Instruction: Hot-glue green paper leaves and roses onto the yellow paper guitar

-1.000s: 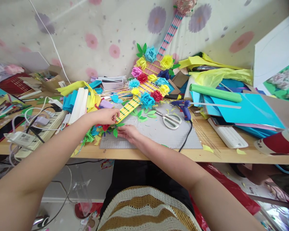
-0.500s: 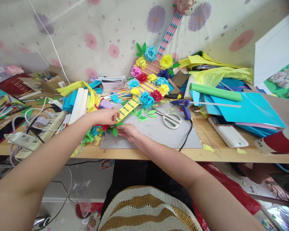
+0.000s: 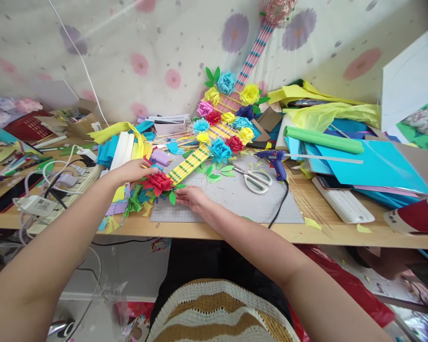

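Observation:
A small paper guitar lies slanted across the grey cutting mat, its yellow neck striped with green and strung with white strings. Blue, red and yellow paper flowers cover its body. A red paper flower with green leaves sits at the near end of the neck. My left hand is just above and left of that flower, fingers loosely apart and apparently without anything in them. From the right, my right hand has its fingers closed at the leafy end of the neck; the exact grip is partly hidden.
White-handled scissors and a blue glue gun with its black cord lie right of the guitar. A power strip with tangled cables is at left. Coloured paper and a red-and-white cup stand right. A pink flowered guitar leans behind.
My left hand has moved left off the guitar's neck, and its fingers have loosened. The red flower now shows fully. My right hand stays at the neck's end; the view has shifted slightly.

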